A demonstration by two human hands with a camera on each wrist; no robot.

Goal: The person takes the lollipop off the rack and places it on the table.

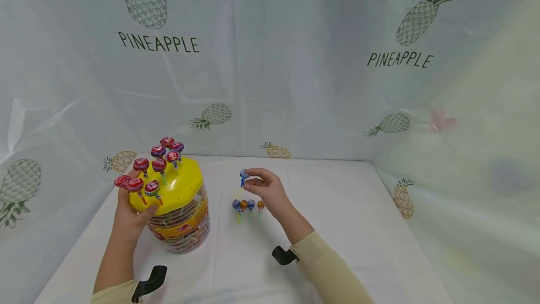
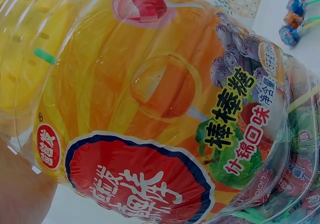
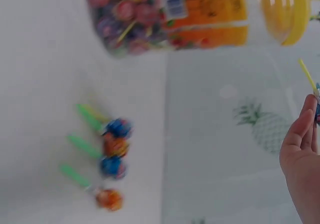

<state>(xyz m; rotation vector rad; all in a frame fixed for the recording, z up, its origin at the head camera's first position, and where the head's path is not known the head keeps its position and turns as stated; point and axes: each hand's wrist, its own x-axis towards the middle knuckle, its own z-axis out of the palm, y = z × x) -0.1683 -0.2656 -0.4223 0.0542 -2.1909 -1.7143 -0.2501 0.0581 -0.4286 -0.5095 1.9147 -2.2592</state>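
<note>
Clear jar (image 1: 182,232) is standing, left hand (image 1: 131,216) gripping its yellow lid (image 1: 185,183) — red lollipops (image 1: 159,165) are poking out the top. Right hand (image 1: 270,192) is pinching blue lollipop (image 1: 243,173) (stick down).

There's a pale curtain (image 1: 278,74) up behind a white table (image 1: 358,215), drawn pineapples (image 1: 145,1) scattered across it, PINEAPPLE lettered (image 1: 158,42) twice up high!

And we see pale beige sleeves (image 1: 331,269), a bent black bracket (image 1: 152,281) at each cuff (image 1: 304,246), left hand (image 1: 130,215) bare, right hand (image 1: 270,193) bare too
</note>
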